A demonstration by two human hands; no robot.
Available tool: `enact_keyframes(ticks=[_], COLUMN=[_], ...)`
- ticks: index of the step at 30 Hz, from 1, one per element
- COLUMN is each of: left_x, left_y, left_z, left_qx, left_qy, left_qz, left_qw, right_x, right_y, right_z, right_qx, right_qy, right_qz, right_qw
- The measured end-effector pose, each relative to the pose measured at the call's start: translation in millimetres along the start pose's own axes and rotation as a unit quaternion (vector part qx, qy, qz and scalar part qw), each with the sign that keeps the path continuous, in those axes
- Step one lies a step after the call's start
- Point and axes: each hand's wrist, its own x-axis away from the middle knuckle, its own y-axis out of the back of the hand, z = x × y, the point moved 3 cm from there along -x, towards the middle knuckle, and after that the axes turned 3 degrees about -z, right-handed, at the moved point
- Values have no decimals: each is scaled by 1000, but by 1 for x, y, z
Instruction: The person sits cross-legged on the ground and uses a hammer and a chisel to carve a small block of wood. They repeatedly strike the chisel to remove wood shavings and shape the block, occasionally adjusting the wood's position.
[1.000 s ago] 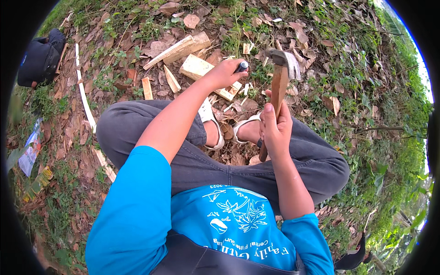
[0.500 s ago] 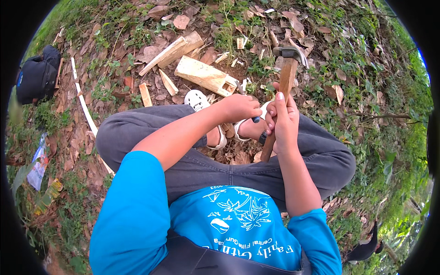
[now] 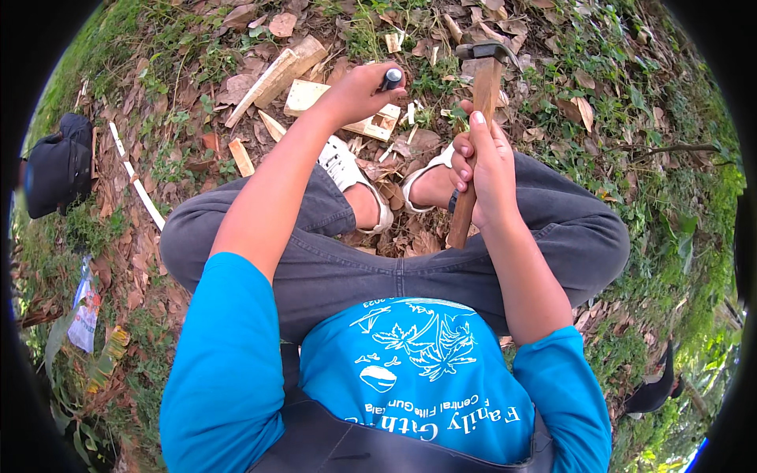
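Observation:
My left hand [image 3: 363, 93] is closed round the dark handle of a chisel [image 3: 391, 79], whose butt end points up; its blade is hidden. The hand hovers over a pale wooden block [image 3: 371, 122] that has a squared hollow cut near one end. On the right, my right hand [image 3: 487, 162] grips a claw hammer [image 3: 486, 87] by its wooden handle, the steel head uppermost and away from the block.
Beyond the block lie another split timber piece [image 3: 276, 79] and several offcuts, including a short strip [image 3: 241, 158]. My white clogs [image 3: 343, 163] stand close by the block. A black bag [image 3: 59, 165] and a long pale stick [image 3: 136, 177] are at the left.
My left hand has moved forward from beside the block's notched end to above the block, turning the chisel's butt upward. The hammer stays in my right hand, slightly higher in view.

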Motion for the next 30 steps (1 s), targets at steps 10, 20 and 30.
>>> enact_keyframes(ticks=[10, 20, 30], left_x=[4, 5, 11], left_y=[-5, -3, -12], left_z=[4, 4, 9], left_qx=[7, 18, 66], left_qy=[31, 22, 38], left_qz=[46, 45, 36], left_qw=[998, 999, 996], right_x=[-1, 1, 0], right_y=[-1, -3, -3], right_z=[-3, -5, -15], right_qx=[2, 22, 82], right_qy=[-1, -8, 2], right_qz=[-1, 12, 10], right_qw=[1000, 1000, 997])
